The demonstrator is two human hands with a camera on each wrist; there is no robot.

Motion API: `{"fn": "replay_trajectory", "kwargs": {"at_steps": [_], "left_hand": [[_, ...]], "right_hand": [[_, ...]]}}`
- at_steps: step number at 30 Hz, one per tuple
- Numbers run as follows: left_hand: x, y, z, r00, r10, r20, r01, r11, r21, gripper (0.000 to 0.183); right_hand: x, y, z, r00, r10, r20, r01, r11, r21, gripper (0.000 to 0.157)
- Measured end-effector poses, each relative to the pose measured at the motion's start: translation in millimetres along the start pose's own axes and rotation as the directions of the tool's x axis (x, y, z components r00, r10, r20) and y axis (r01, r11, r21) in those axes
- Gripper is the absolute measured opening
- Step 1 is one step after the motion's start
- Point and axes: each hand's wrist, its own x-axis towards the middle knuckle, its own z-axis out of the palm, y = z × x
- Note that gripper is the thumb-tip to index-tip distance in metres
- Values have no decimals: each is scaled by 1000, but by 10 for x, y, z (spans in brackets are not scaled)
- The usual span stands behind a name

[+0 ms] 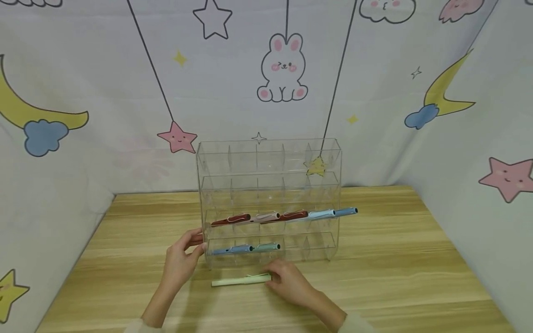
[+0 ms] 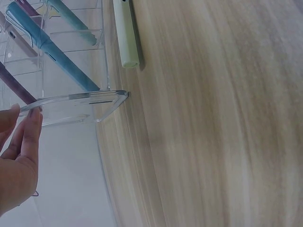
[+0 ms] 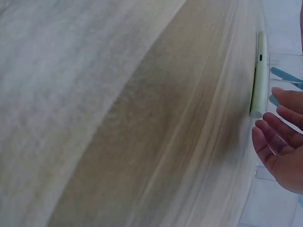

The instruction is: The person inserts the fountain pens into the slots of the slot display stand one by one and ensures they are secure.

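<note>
A clear acrylic pen rack with tiers of compartments stands on the table. My left hand pinches its left side wall between thumb and fingers, as the left wrist view also shows. A pale green pen lies on the table in front of the rack. At the pen's right end is my right hand, its fingers parted and loosely bent; in the right wrist view the fingertips are close to the pen end, and contact is unclear. On the bottom tier rest a blue pen and a green pen.
Across the tier above lie several pens: dark red, pinkish, light blue and blue. The rack stands on a wood-grain table. White cloth with cartoon prints hangs behind and at both sides.
</note>
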Motion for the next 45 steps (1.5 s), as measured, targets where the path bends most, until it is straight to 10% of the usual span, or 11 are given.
{"fn": "replay_trajectory", "kwargs": {"at_steps": [19,27,36,45], "left_hand": [[29,-1,24,1000,16,-2,-16,1000,3,33],[22,-5,29,1000,9,-3,-9,1000,3,33],[12,-14,27,1000,8,-6,-8,1000,5,33],[13,-26,21,1000,-1,-13,2,1000,11,33]], "right_hand": [[3,48,73,997,-79,15,79,994,-68,20],[-69,82,1,999,-46,10,44,990,137,21],[-186,84,-334,998,40,51,-56,928,368,18],[-324,225,-836,999,-18,-48,37,903,428,20]]}}
